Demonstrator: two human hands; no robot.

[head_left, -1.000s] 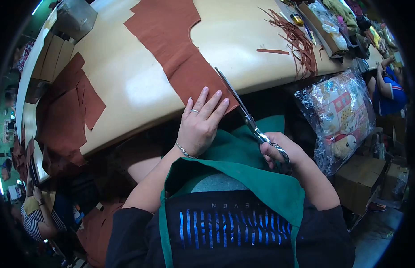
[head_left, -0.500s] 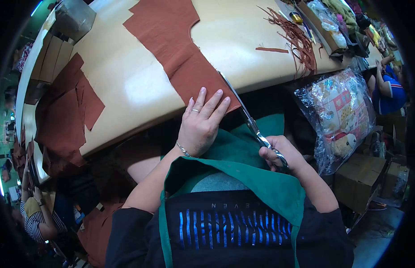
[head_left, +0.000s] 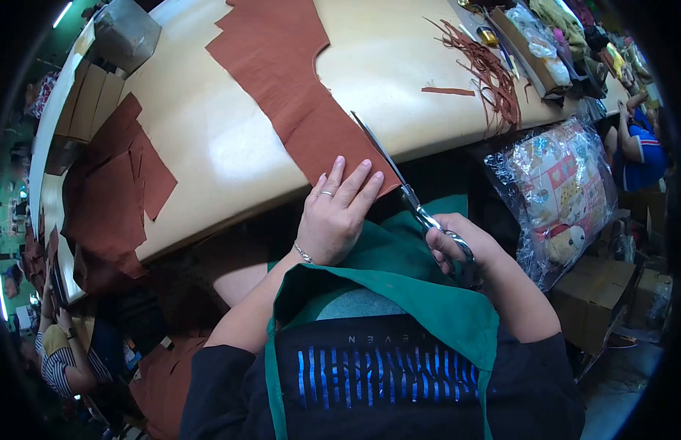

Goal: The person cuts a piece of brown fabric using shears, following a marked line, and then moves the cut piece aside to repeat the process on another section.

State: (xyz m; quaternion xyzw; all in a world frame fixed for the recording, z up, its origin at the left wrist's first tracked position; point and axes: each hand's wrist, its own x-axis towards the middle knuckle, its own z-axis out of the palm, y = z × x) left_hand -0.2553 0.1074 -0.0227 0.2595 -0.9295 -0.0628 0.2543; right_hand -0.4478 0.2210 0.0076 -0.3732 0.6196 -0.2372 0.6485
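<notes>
A long piece of reddish-brown fabric (head_left: 282, 95) lies on the table, its near end reaching the front edge. My left hand (head_left: 332, 216) rests on that near end, fingers stretched out and pressing down on the cloth. Metal scissors (head_left: 412, 199) are gripped in my right hand (head_left: 461, 246), with thumb and fingers at the handle loops. Their long blades lie along the right edge of the fabric and point away from me, close by my left fingertips. The lower handle is partly hidden by my right hand.
More brown fabric pieces (head_left: 106, 194) hang over the table's left edge near cardboard boxes (head_left: 91, 99). Thin brown strips (head_left: 494, 81) lie at the right back beside a filled box (head_left: 531, 59). A plastic-wrapped printed cushion (head_left: 564, 183) stands right. Other people are at both sides.
The scissors have slid slightly farther forward along the fabric edge. My left hand stays flat on the cloth; the whole view has shifted a little.
</notes>
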